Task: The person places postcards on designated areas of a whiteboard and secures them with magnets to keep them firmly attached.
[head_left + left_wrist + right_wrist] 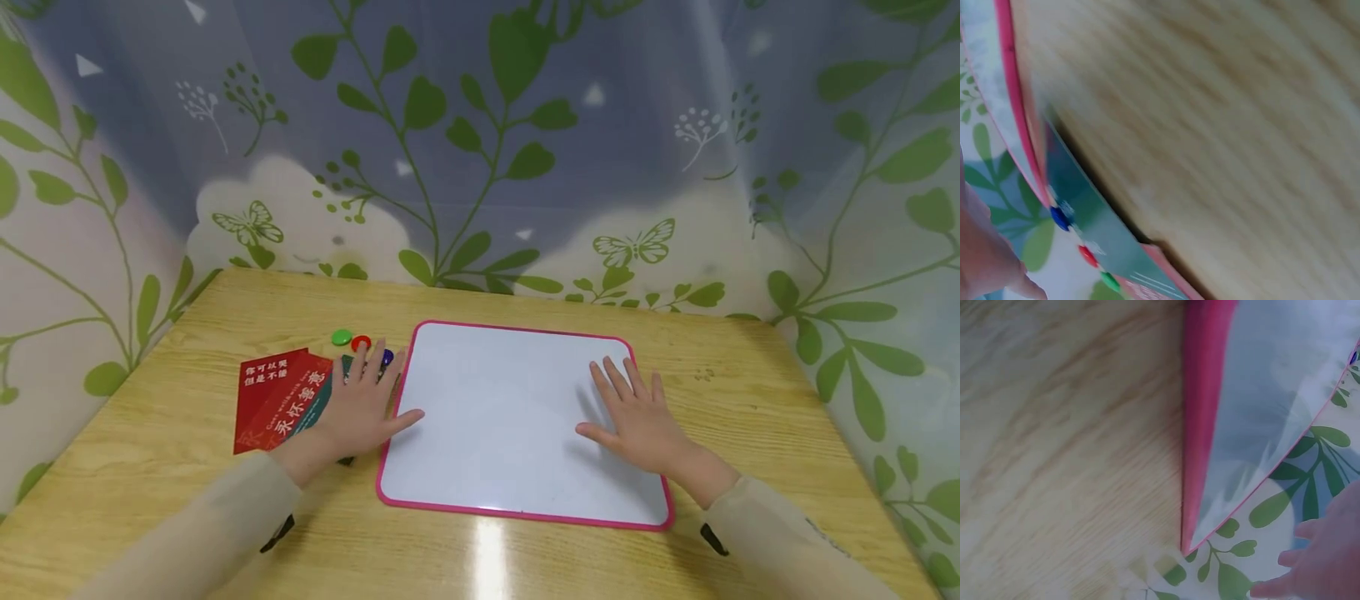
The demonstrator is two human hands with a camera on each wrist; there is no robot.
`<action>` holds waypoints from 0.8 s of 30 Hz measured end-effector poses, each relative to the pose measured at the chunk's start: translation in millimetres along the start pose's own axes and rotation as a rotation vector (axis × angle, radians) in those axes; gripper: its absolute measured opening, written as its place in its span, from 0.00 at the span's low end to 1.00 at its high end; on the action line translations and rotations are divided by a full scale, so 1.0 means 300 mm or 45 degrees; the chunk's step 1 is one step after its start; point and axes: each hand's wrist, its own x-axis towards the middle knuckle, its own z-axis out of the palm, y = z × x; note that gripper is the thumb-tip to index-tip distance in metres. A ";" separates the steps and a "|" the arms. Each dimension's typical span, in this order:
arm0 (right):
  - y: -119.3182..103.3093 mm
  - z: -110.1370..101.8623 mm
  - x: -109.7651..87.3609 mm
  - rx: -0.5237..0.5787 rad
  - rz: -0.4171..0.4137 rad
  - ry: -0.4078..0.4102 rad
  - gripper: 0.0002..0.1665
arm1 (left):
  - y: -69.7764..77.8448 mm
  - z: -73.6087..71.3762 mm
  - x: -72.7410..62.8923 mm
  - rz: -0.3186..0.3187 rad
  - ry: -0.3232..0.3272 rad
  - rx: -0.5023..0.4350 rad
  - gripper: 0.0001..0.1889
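A whiteboard (502, 408) with a pink frame lies flat on the wooden table. Over its right part my right hand (645, 421) spreads its fingers, holding nothing, its shadow falling on the white surface. My left hand (356, 412), fingers spread and holding nothing, hovers at the board's left edge and partly covers the cards. Two red cards with white characters, one on the outside (258, 400) and one overlapping it (300, 392), lie to the left. A dark green card (1094, 212) is partly hidden under my left hand in the head view.
Behind the cards sit a green round magnet (341, 337), a red one (362, 342) and a blue one (387, 357). The wooden table (750, 417) meets a leaf-patterned curtain (480, 150) at the back and sides. Small marks (703, 375) show on the tabletop at right.
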 end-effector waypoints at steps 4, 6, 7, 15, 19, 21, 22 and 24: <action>0.012 -0.002 -0.006 0.005 0.013 -0.010 0.51 | -0.039 0.001 -0.010 -0.034 -0.002 -0.021 0.47; 0.019 0.002 -0.008 0.007 0.020 -0.015 0.51 | -0.061 0.003 -0.014 -0.055 -0.014 -0.040 0.47; 0.023 0.004 -0.010 0.004 0.023 -0.018 0.51 | -0.072 0.003 -0.017 -0.066 -0.021 -0.056 0.47; 0.050 0.024 -0.019 0.039 0.042 -0.042 0.52 | -0.153 0.005 -0.038 -0.169 -0.031 -0.037 0.47; 0.063 0.027 -0.028 0.037 0.057 -0.059 0.52 | -0.187 0.002 -0.037 -0.213 -0.048 -0.002 0.47; 0.068 0.027 -0.032 0.026 0.058 -0.064 0.53 | -0.205 0.003 -0.034 -0.234 -0.061 0.004 0.47; 0.071 0.027 -0.033 0.018 0.060 -0.069 0.53 | -0.214 0.005 -0.031 -0.244 -0.069 0.008 0.47; 0.074 0.027 -0.033 0.016 0.054 -0.068 0.53 | -0.233 0.008 -0.026 -0.265 -0.088 0.008 0.48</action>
